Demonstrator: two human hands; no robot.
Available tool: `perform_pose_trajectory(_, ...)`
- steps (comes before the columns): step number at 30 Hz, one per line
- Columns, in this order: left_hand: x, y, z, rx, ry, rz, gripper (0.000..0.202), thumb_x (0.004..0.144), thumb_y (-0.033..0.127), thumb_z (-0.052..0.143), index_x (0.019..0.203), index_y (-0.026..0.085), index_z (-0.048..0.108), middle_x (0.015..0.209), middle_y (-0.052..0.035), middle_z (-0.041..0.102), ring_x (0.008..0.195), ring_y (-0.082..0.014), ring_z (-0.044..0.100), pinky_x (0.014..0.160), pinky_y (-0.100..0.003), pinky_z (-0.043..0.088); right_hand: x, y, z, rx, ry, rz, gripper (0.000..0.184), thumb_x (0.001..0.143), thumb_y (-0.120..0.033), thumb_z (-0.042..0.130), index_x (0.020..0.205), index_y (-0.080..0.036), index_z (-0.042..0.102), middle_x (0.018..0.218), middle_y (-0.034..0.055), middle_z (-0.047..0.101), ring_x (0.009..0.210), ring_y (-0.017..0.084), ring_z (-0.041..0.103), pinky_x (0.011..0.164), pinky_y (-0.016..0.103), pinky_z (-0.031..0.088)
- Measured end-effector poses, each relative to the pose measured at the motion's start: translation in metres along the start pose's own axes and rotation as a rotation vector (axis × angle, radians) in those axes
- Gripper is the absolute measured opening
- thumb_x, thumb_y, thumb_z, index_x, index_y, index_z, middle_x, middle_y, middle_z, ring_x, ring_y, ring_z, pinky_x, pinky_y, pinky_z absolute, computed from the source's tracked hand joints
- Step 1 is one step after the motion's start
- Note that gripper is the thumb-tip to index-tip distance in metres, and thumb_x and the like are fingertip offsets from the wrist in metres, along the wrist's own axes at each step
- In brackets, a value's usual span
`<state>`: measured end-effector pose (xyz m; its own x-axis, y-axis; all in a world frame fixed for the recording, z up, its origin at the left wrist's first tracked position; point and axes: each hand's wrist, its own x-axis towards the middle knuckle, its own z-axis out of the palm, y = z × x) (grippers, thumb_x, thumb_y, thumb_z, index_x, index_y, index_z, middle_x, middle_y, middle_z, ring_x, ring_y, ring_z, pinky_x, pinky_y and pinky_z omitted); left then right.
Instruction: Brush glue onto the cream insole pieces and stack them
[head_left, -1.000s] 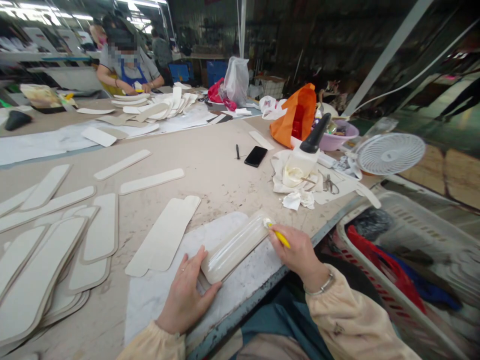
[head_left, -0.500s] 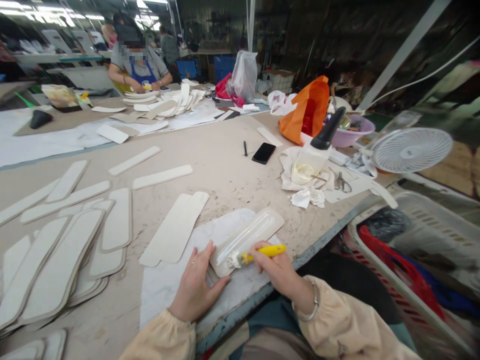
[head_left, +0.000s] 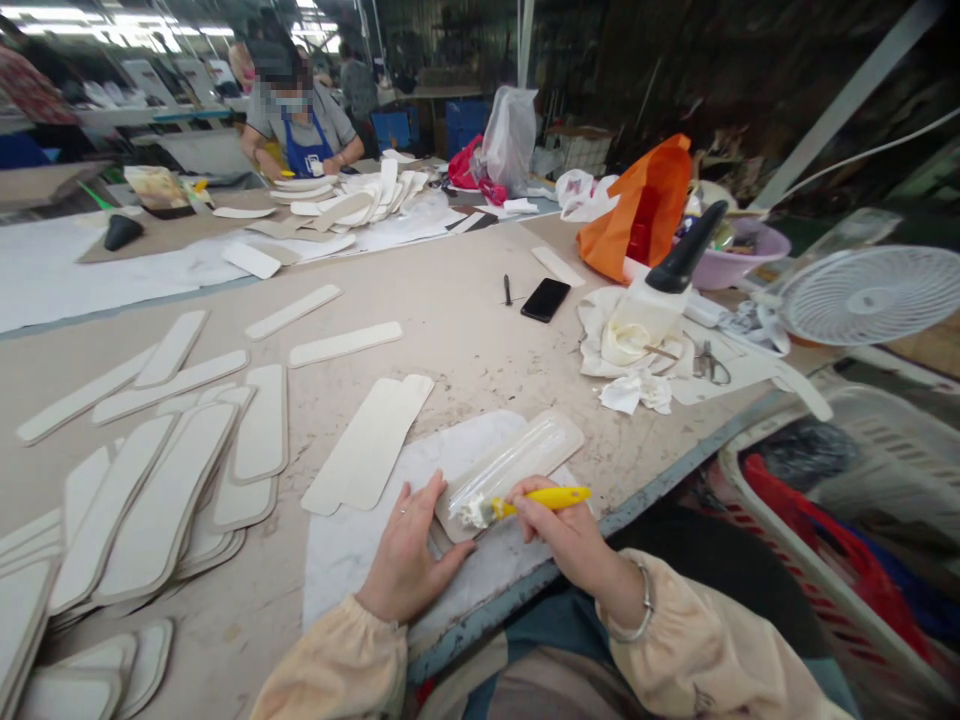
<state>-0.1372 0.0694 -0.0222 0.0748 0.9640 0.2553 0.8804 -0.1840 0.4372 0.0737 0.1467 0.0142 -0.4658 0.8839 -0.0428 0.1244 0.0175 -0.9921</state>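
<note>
My right hand [head_left: 559, 530] grips a brush by its yellow handle [head_left: 555, 496]. White paste coats the bristles [head_left: 474, 512], which rest on the near end of a long clear plastic piece [head_left: 525, 449] with rounded corners. My left hand [head_left: 412, 550] lies with fingers apart against the near left end of that piece, steadying it. Beneath is a white sheet [head_left: 352, 572]. Just left, two overlapping cream strips [head_left: 367, 445] lie partly on the sheet. Farther left are piled cream panels [head_left: 161, 500] with rounded corners.
At the back right stand a cut white jug [head_left: 649, 305] with a black handle, crumpled paper [head_left: 634, 392], scissors [head_left: 709, 362], a phone [head_left: 545, 299], an orange bag [head_left: 645, 215] and a fan [head_left: 874, 300]. A plastic basket [head_left: 765, 490] is right of the table edge. A co-worker [head_left: 300, 125] sits opposite.
The whole view has shifted, so things on the table appear farther right. My right hand still holds the brush at the near end of the clear piece; my left hand stays beside it.
</note>
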Motion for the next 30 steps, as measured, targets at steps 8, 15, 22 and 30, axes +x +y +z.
perform_pose_trajectory(8,0.002,-0.001,0.0,0.031,0.009,0.023,0.076,0.077,0.038,0.061,0.139,0.016,0.023,0.136,-0.0156,0.048,0.123,-0.0274,0.047,0.109,-0.052,0.03,0.017,0.005,-0.03,-0.118,0.241,-0.027,0.021,0.087,-0.033,0.049,0.073,-0.019,0.056,0.051,-0.0037,0.05,0.052,0.012,0.051,0.058,0.024,0.044)
perform_pose_trajectory(15,0.0,-0.008,0.007,0.08,0.054,0.041,0.08,0.076,0.043,0.062,0.141,0.017,0.022,0.129,-0.0152,0.054,0.12,-0.0312,0.05,0.103,-0.055,0.038,0.011,0.002,-0.017,-0.09,0.036,-0.005,0.02,0.087,-0.033,0.049,0.076,-0.02,0.059,0.055,-0.0038,0.054,0.053,0.011,0.054,0.055,0.023,0.046)
perform_pose_trajectory(22,-0.001,-0.01,0.008,0.09,0.068,0.049,0.078,0.076,0.044,0.061,0.14,0.018,0.025,0.131,-0.0151,0.053,0.12,-0.0319,0.05,0.103,-0.055,0.039,0.031,0.013,-0.088,-0.367,0.478,-0.118,0.023,0.089,-0.036,0.046,0.082,-0.019,0.059,0.059,-0.0008,0.058,0.054,0.014,0.057,0.058,0.027,0.047)
perform_pose_trajectory(30,0.0,-0.01,0.009,0.107,0.051,0.05,0.078,0.077,0.042,0.061,0.14,0.016,0.024,0.131,-0.0171,0.053,0.121,-0.0326,0.05,0.102,-0.056,0.039,0.013,0.014,-0.057,-0.903,0.169,-0.487,0.019,0.089,-0.023,0.046,0.099,-0.02,0.061,0.084,0.0082,0.068,0.08,0.019,0.062,0.073,0.032,0.049)
